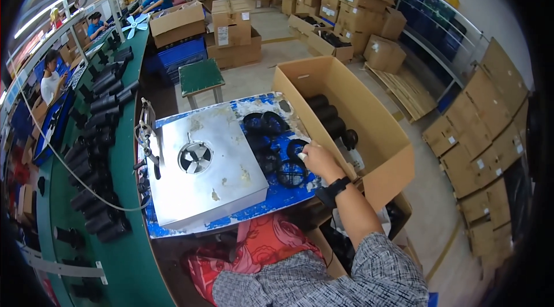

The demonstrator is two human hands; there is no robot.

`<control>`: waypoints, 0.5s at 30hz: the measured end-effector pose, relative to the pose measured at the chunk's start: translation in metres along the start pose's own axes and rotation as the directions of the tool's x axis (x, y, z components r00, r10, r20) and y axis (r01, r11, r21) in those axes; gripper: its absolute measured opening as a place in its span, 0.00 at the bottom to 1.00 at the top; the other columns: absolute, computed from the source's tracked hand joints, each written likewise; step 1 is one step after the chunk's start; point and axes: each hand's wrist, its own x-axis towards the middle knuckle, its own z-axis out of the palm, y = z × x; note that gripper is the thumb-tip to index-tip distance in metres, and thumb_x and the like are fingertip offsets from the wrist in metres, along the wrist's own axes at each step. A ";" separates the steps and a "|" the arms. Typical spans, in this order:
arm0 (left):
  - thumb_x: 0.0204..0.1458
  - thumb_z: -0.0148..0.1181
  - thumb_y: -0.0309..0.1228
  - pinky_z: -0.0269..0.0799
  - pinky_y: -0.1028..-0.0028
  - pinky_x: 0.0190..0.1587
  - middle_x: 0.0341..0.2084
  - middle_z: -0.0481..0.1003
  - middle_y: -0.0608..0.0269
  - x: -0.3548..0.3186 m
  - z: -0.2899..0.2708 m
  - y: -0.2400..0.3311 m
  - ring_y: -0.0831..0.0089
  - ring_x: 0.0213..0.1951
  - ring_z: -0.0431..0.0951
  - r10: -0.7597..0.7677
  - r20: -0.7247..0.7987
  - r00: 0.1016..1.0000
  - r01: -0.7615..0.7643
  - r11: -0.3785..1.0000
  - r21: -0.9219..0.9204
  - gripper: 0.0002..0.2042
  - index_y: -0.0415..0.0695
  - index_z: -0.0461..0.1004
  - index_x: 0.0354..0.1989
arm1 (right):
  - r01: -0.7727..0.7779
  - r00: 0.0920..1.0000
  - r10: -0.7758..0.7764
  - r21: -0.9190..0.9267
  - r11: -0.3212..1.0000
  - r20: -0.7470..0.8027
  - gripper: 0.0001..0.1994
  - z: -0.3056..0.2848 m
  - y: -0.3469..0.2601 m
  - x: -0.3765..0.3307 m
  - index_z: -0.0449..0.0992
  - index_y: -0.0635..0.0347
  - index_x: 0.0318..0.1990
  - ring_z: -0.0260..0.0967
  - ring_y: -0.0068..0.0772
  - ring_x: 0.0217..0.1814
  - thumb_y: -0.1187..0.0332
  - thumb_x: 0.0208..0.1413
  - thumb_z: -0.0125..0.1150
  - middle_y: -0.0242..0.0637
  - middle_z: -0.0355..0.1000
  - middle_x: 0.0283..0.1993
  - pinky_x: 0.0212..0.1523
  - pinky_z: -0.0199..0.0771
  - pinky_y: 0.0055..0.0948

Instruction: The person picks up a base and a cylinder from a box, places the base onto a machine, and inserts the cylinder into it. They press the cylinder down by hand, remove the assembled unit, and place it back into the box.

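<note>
My right hand, with a dark band on its wrist, reaches over the right side of the blue worktable. Its fingers are closed at the edge of a black ring-shaped part, and something white shows at the fingertips. Close by lie more round black parts: a grille-like ring just below the hand and several others in a cluster up and left. Left of them sits a silver metal box fixture with a round opening holding a small fan-like insert. My left hand is out of sight.
An open carton with black cylinders stands right of the table. At left, a green conveyor bench carries rows of black cylindrical parts. A metal clamp rises at the table's left edge. A green stool stands beyond; co-workers sit farther off.
</note>
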 end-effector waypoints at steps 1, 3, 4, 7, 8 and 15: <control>0.69 0.60 0.43 0.72 0.55 0.50 0.52 0.69 0.42 -0.014 -0.001 0.066 0.50 0.47 0.72 0.064 0.025 0.998 -0.057 0.977 -0.205 0.24 0.31 0.68 0.56 | 0.002 1.000 -0.002 0.010 1.000 -0.002 0.08 0.004 0.005 -0.002 0.84 0.62 0.44 0.76 0.56 0.56 0.74 0.59 0.62 0.49 0.78 0.53 0.57 0.77 0.48; 0.68 0.62 0.42 0.76 0.58 0.46 0.48 0.72 0.47 -0.030 -0.043 0.193 0.55 0.42 0.76 0.135 0.032 0.990 -0.110 0.906 -0.410 0.21 0.33 0.72 0.52 | 0.067 0.998 -0.065 0.068 0.995 -0.027 0.07 0.007 0.020 -0.012 0.83 0.62 0.42 0.76 0.56 0.57 0.76 0.59 0.60 0.48 0.77 0.54 0.58 0.76 0.48; 0.67 0.63 0.40 0.75 0.60 0.46 0.47 0.70 0.49 -0.045 -0.051 0.226 0.57 0.41 0.74 0.158 0.097 0.983 -0.073 0.808 -0.585 0.19 0.34 0.70 0.51 | 0.112 0.993 -0.109 0.098 0.989 -0.039 0.07 0.007 0.015 -0.013 0.83 0.61 0.41 0.75 0.55 0.57 0.77 0.59 0.60 0.48 0.77 0.54 0.58 0.76 0.48; 0.65 0.67 0.41 0.77 0.56 0.48 0.52 0.71 0.47 -0.106 -0.051 0.280 0.55 0.42 0.75 0.317 0.291 0.903 0.103 0.497 -0.861 0.23 0.33 0.69 0.54 | 0.134 0.991 -0.130 0.151 0.979 -0.037 0.09 0.000 0.009 -0.014 0.83 0.61 0.42 0.75 0.56 0.57 0.79 0.58 0.58 0.48 0.76 0.54 0.57 0.76 0.48; 0.63 0.59 0.24 0.71 0.64 0.53 0.45 0.73 0.53 -0.121 -0.060 0.320 0.61 0.48 0.73 0.363 0.305 0.880 0.133 0.428 -0.894 0.03 0.41 0.74 0.43 | 0.134 0.991 -0.130 0.167 0.977 -0.032 0.10 -0.007 0.007 -0.021 0.82 0.61 0.43 0.75 0.57 0.57 0.79 0.58 0.57 0.48 0.75 0.54 0.57 0.76 0.47; 0.70 0.55 0.29 0.74 0.64 0.62 0.56 0.75 0.52 -0.201 -0.080 0.428 0.61 0.57 0.78 0.836 0.549 -0.001 0.892 0.249 -0.377 0.17 0.36 0.71 0.64 | 0.471 0.855 -0.278 0.430 0.770 -0.439 0.07 -0.063 -0.108 -0.098 0.78 0.64 0.43 0.75 0.55 0.52 0.79 0.58 0.63 0.48 0.74 0.46 0.51 0.76 0.45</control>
